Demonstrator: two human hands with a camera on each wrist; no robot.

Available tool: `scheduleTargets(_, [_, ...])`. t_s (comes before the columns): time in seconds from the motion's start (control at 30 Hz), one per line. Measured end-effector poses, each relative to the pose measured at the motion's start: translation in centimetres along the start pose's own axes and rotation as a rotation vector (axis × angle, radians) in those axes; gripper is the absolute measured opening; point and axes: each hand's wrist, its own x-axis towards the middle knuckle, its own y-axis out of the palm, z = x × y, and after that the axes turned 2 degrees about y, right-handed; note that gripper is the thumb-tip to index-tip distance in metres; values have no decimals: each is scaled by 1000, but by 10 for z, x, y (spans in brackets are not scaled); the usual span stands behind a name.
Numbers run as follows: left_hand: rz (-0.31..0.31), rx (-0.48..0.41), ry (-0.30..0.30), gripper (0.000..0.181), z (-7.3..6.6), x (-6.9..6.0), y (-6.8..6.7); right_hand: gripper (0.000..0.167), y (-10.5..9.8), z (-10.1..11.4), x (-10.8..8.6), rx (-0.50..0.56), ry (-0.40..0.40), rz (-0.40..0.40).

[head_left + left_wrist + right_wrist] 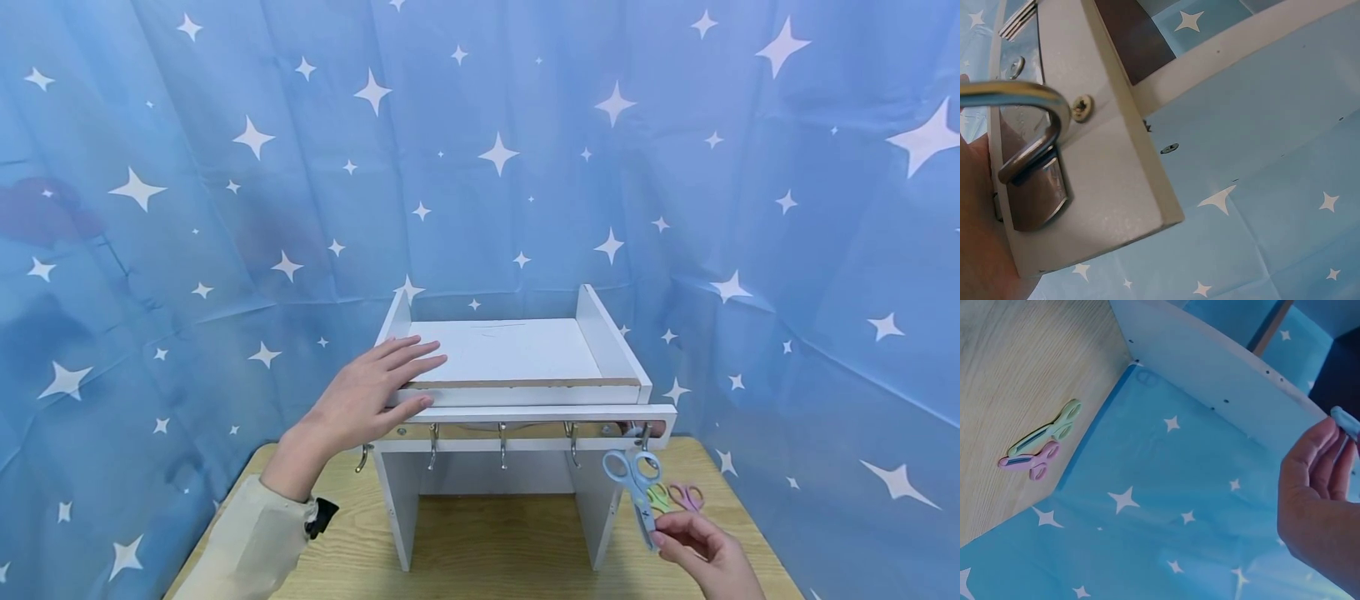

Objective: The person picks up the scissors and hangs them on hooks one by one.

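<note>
In the head view the right hand (708,554) pinches blue scissors (639,492) by the blade end, handle loops up, just below the rightmost hook (646,437) of a white shelf's hook rail (525,412). Whether a loop touches that hook, I cannot tell. The left hand (367,392) rests with spread fingers on the shelf's left front corner. In the left wrist view a metal hook (1035,100) stands out close up, with part of the left hand (982,212) at the edge. Only the tip of the blue scissors (1344,420) shows by the right hand (1319,487) in the right wrist view.
Green scissors (1054,430) and pink scissors (1029,461) lie on the wooden table (345,533), right of the white shelf (611,350). Several other hooks line the rail. A blue curtain (480,208) with white stars hangs behind and around the table.
</note>
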Motion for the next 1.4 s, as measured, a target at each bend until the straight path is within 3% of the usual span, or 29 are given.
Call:
scheduleTargets(0.4, [-5,1,-1,56,1,0,0,24,-14,-5,9,-1,27,0])
scheduleTargets(0.6, [-4,1,-2,55,1,-1,1,15,-25,-9,15,-3,4,16])
scheduleTargets(0.73, [-1,1,-5,55,1,-1,1,11,-35,-10,20,-32,29,35])
scheduleTargets(1.1, [-10,4,10,56,1,0,0,38,-61,-16,41,-208,36,49])
scheduleTargets(1.4, [-3,1,1,56,0,-1,1,52,-73,-34,64,-223,62,22])
